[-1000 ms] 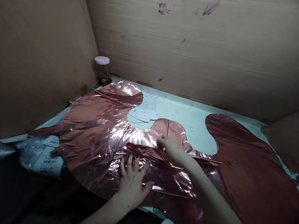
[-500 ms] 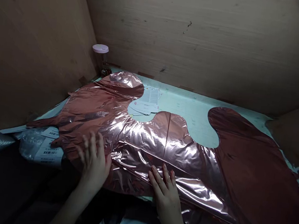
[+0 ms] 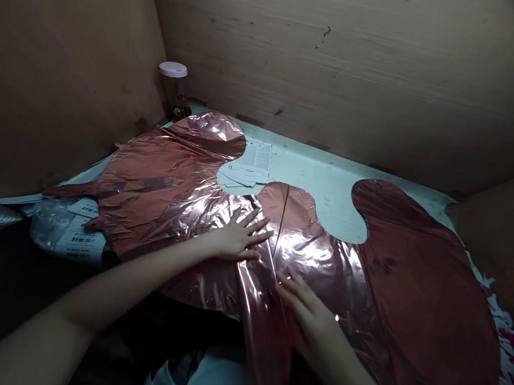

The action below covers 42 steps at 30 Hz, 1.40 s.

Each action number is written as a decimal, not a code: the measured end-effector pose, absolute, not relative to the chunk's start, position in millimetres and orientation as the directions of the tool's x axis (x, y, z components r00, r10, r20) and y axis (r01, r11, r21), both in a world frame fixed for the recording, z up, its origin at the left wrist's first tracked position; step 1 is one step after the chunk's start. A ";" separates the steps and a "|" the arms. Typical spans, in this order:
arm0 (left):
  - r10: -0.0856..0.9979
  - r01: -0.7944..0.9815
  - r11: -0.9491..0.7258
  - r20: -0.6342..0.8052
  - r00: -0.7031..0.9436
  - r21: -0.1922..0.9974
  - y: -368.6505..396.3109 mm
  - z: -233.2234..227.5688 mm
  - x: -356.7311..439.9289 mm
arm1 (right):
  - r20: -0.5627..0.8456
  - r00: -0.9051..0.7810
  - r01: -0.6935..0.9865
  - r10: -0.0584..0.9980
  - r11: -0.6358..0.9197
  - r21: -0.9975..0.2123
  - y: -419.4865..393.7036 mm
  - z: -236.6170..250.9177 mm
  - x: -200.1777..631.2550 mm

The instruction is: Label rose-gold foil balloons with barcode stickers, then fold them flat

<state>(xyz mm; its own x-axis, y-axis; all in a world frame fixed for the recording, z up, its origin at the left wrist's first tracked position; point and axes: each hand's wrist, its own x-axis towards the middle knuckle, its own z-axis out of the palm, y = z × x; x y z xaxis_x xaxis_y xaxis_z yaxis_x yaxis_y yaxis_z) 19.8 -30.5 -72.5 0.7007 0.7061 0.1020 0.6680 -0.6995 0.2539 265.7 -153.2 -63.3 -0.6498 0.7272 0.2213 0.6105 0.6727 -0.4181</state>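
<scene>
A large flat foil balloon (image 3: 422, 277), shiny copper-pink and without air, spreads across the pale green tabletop. My left hand (image 3: 239, 239) lies on its middle, palm down with the fingers spread. Just to the right and nearer to me, my right hand (image 3: 307, 305) rests on the foil with its fingers stretched out, the thumb side partly hidden. Between the hands a long narrow fold of the foil runs toward me and hangs over the table's front edge.
Wooden panels (image 3: 344, 61) enclose the back and sides. A clear cup with a pale pink lid (image 3: 173, 70) stands in the back left corner. Printed papers (image 3: 253, 160) lie behind the balloon. Labelled plastic packets (image 3: 82, 235) sit at left, white-and-pink scraps (image 3: 511, 348) at right.
My left hand has moved right, from the balloon's left part to its middle. My right hand has shifted slightly right. The foil's crosswise folds have become one fold pointing toward me.
</scene>
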 end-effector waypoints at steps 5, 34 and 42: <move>0.614 0.576 -0.779 0.114 0.781 0.248 -21.7 -47.0 13.0 | 0.128 -0.829 0.482 0.545 0.811 -0.331 -120.8 -74.3 254.9; 0.993 0.869 -0.021 0.112 -0.039 0.495 -135.5 -89.4 39.3 | 0.336 -0.238 0.898 0.911 0.339 -0.282 -145.5 -109.5 195.2; 0.967 0.972 -0.173 0.217 0.136 0.162 -130.3 -93.2 38.2 | 0.118 -0.366 0.915 0.923 0.380 -0.135 -128.4 -108.5 206.4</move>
<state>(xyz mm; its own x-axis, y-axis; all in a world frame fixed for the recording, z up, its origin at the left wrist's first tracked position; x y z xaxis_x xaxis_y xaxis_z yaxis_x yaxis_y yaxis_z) 38.2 -130.3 -93.2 0.1357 0.9667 0.2169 0.9716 -0.1727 0.1616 206.4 -128.4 -108.5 -0.3657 0.9232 0.1183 0.9152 0.3798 -0.1351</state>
